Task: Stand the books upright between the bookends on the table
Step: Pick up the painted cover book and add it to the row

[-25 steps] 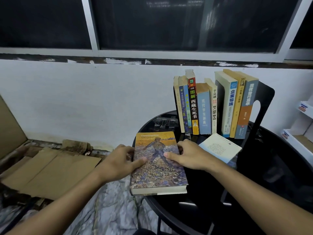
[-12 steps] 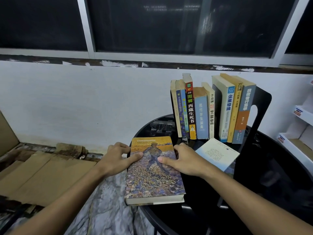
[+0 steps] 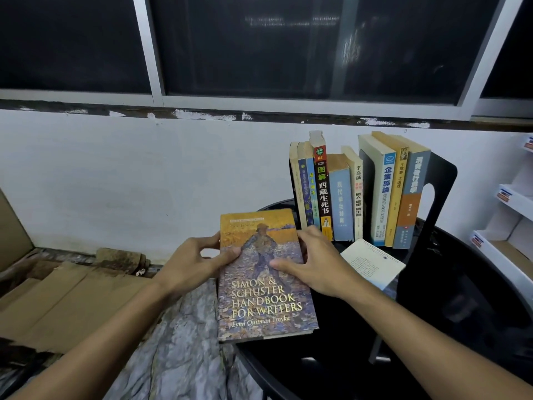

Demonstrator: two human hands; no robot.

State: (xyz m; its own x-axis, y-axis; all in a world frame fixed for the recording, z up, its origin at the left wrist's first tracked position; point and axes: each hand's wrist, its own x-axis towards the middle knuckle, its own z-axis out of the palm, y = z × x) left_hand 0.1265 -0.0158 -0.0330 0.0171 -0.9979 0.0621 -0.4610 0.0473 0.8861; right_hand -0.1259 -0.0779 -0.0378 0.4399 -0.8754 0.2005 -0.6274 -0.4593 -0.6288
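A thick book with a painted cover, the Handbook for Writers (image 3: 266, 301), lies at the left edge of the round black table (image 3: 450, 313), its far end tilted up. My left hand (image 3: 196, 262) grips its left edge, thumb on the cover. My right hand (image 3: 314, 262) holds its right edge, thumb on the cover too. Behind it, several books (image 3: 343, 194) stand upright in a row. A black bookend (image 3: 441, 183) closes the row's right end. Another black divider (image 3: 367, 197) stands within the row. A thin white book (image 3: 373, 264) lies flat to the right.
Flattened cardboard (image 3: 66, 298) lies on the floor at the left. White shelving (image 3: 516, 215) stands at the right edge. A white wall and dark windows are behind the table. The table's near right part is bare black surface.
Both hands have slid up the handbook toward its far end and now clasp its side edges. The book's far end has risen a little from the table.
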